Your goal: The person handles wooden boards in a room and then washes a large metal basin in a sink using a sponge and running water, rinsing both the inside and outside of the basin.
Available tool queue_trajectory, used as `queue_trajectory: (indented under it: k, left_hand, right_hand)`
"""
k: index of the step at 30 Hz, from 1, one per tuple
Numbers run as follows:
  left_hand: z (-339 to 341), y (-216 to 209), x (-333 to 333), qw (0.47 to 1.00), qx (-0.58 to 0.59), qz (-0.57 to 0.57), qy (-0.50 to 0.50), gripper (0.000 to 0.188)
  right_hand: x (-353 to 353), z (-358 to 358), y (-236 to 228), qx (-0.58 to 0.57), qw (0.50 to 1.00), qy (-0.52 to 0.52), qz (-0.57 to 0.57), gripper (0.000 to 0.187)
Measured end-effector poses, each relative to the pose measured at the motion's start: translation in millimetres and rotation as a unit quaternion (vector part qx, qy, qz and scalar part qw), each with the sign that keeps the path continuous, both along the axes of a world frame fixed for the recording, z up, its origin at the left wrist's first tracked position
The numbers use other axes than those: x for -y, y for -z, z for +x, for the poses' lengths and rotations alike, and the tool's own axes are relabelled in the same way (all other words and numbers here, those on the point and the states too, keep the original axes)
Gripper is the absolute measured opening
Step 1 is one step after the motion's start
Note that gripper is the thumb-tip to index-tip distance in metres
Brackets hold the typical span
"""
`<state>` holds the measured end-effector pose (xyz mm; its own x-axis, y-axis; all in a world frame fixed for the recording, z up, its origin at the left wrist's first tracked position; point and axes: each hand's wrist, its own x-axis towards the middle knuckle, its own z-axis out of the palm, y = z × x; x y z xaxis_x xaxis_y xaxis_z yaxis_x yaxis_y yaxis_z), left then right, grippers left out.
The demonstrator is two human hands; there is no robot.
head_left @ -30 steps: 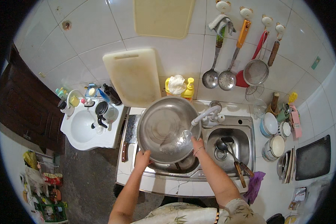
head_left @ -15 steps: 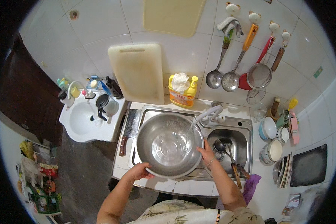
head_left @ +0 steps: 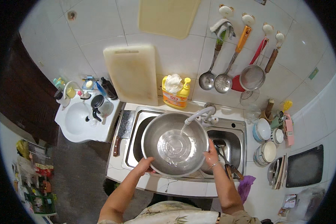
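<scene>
A large round stainless steel basin (head_left: 158,158) rests over the sink, covering much of the left bowl and part of the divider. My left hand (head_left: 144,166) grips its near-left rim, and my right hand (head_left: 211,154), with a bracelet at the wrist, is closed on the right rim. From the white faucet (head_left: 198,115) a stream of water falls into the basin, where shallow water shimmers. The double steel sink (head_left: 135,128) shows around it. In the right bowl lie dark utensils (head_left: 221,146) with wooden handles, partly hidden by my right hand and forearm.
Left of the sink lies a cleaver (head_left: 124,128). Behind stand a white cutting board (head_left: 130,74) and a yellow detergent bottle (head_left: 175,98). Ladles (head_left: 207,80) and a strainer (head_left: 252,77) hang on the wall. Bowls (head_left: 265,153) and a purple cloth (head_left: 245,187) sit at right.
The basin has shifted rightward over the sink with both hands on it, uncovering more of the left bowl. The faucet's stream now lands farther inside the basin. My view has turned slightly.
</scene>
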<state>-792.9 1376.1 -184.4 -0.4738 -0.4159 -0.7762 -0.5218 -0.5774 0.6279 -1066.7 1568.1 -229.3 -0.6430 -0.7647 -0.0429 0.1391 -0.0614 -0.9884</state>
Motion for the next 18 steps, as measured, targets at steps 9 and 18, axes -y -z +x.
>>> queue_trajectory:
  k: [9,18]
  left_hand:
    - [52,-20,-2,0.991,0.036,0.077,0.105,0.055]
    - [14,16,0,0.993,-0.015,0.116,-0.009,0.054]
  right_hand:
    - [-8,44,-1,-0.035,0.992,-0.027,0.114,0.065]
    - [19,13,-34,-0.059,0.998,-0.005,0.027,0.065]
